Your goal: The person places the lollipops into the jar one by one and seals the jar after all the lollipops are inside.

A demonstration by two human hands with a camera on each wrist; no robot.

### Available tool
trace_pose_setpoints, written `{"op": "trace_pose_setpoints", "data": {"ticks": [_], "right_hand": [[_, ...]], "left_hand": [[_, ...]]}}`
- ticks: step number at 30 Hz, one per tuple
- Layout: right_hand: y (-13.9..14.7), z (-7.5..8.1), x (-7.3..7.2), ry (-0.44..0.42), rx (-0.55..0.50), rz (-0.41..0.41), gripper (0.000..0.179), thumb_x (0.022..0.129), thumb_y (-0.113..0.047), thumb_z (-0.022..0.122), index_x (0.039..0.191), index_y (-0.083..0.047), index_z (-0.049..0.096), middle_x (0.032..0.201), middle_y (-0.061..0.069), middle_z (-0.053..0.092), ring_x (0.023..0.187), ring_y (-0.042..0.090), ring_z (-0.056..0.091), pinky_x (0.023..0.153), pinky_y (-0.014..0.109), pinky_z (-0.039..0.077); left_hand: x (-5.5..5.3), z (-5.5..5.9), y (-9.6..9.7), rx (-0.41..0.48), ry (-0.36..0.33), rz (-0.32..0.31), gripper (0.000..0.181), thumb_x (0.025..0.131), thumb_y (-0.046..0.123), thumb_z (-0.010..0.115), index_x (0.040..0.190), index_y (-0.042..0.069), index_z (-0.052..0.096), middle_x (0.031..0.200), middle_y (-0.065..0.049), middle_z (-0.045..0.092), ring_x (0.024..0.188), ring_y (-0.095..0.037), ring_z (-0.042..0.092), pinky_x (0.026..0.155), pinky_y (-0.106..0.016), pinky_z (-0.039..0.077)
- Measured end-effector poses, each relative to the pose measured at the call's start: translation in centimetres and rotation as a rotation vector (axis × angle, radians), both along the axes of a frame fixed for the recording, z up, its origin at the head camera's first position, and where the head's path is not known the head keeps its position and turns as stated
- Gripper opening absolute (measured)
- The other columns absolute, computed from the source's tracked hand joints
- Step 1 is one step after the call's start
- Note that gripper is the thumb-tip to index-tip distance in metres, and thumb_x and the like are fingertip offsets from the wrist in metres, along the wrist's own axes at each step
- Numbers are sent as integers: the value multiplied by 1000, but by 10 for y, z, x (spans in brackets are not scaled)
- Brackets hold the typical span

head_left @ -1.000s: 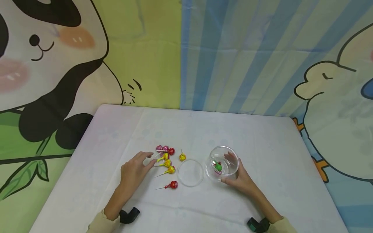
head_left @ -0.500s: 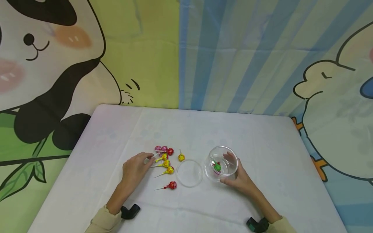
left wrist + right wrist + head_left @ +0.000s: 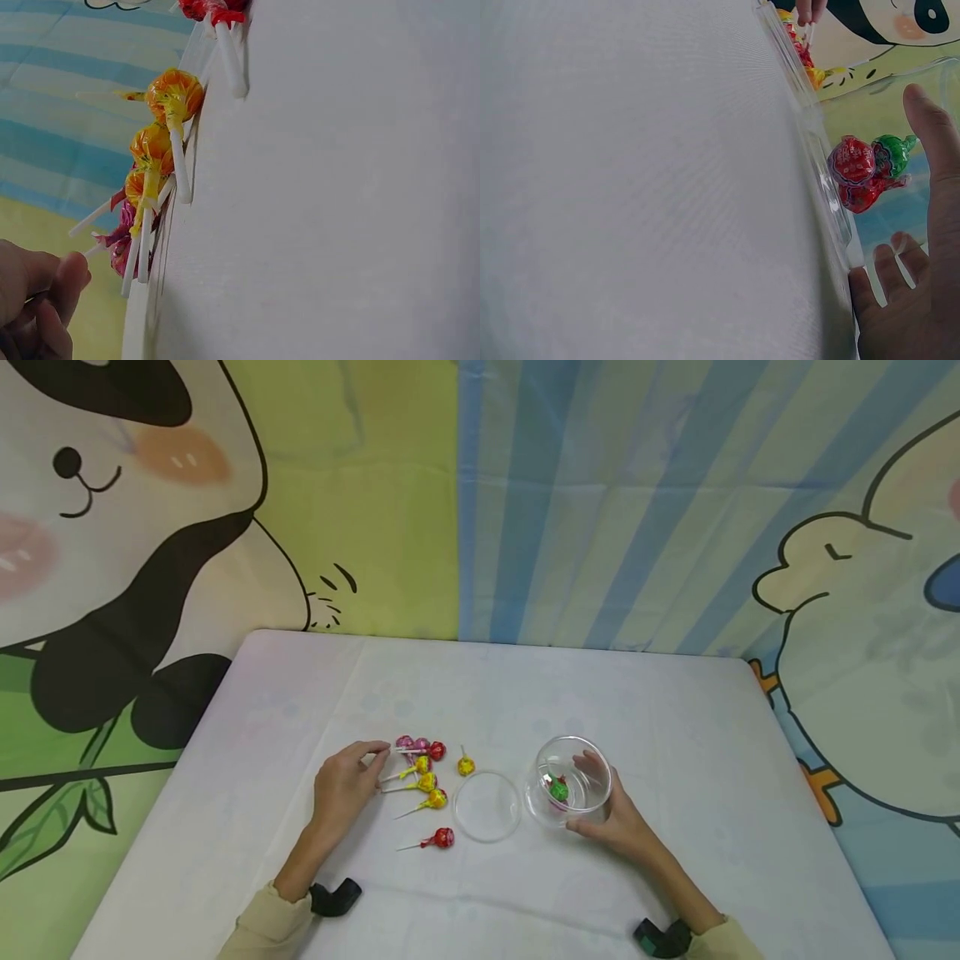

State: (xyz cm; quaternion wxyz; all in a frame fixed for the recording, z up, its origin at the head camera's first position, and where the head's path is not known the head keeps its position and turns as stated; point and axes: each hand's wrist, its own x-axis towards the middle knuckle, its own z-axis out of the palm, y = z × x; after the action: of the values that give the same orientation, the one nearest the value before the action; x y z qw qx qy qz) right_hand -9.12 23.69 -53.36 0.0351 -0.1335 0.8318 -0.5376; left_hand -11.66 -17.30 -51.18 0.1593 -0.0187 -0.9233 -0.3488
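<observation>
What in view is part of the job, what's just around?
Likely the job:
clear jar, held by the right hand, wrapped candies inside
loose lollipops, left hand apparently pinching one stick
clear round piece, probably a lid

Just around:
white tablecloth
cartoon backdrop
black wrist devices

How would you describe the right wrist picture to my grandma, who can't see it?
A right hand holds a clear, round container with red and green wrapped round candies inside. At the top, a left hand pinches a white lollipop stick.

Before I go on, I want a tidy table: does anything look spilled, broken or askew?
Nothing looks spilled or broken. One yellow lollipop looks slightly askew: near the lid, its stick points away; the other yellow ones point theirs left.
</observation>
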Motion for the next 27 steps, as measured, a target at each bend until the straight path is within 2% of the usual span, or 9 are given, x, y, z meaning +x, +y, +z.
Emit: {"op": "trace_pose_setpoints", "data": {"ticks": [3,6,10,14,16,20,23,27], "right_hand": [[0,0,0,-4,-2,-1,105,65,-11,88,150,-23,27,148,10,44,133,-8,35,106,1,15],[0,-1,1,1,-1,7,105,66,-11,88,150,-22,27,148,12,44,135,-5,36,106,2,16],[1,-2,0,2,-1,14,105,66,-11,88,150,-20,26,148,13,44,135,-2,37,107,2,16],[1,-1,0,-2,4,10,105,66,-12,88,150,-18,26,148,12,44,135,-4,36,106,2,16],[0,0,0,-6,4,7,105,66,-12,88,150,-18,26,149,11,44,134,-6,36,106,1,15],[-1,2,0,-16,0,5,106,66,-12,88,151,-22,26,150,9,43,134,-8,34,106,1,15],[-1,2,-1,-25,7,-3,106,66,-12,88,150,-28,26,150,7,43,134,-9,34,106,1,15],[0,2,0,-35,9,-7,106,66,-13,88,150,-30,25,150,7,43,134,-9,34,106,1,15]], "left_hand": [[-5,2,-2,113,37,2,16,84,12,76,99,9,75,68,-6,71,42,-5,53,39,-19,30],[-9,7,-3,231,52,6,16,86,15,74,100,9,75,67,-12,71,43,-16,58,37,-20,27],[-10,14,-3,390,12,37,18,87,25,73,101,13,74,60,-8,69,44,-26,57,36,-23,24],[-8,22,4,545,-63,37,19,87,26,73,102,14,72,52,1,63,43,-26,54,37,-25,24],[-5,28,10,592,-87,16,18,87,21,73,103,12,71,53,1,62,44,-22,54,38,-25,25],[2,41,25,596,-74,-53,16,87,9,71,103,7,70,55,-6,62,45,-13,54,38,-25,25],[7,50,36,598,-21,-124,16,86,3,71,101,5,70,62,-10,65,45,-9,53,38,-22,26],[13,61,51,606,78,-273,17,85,0,70,101,5,71,70,-10,68,47,-12,56,42,-19,37]]}}
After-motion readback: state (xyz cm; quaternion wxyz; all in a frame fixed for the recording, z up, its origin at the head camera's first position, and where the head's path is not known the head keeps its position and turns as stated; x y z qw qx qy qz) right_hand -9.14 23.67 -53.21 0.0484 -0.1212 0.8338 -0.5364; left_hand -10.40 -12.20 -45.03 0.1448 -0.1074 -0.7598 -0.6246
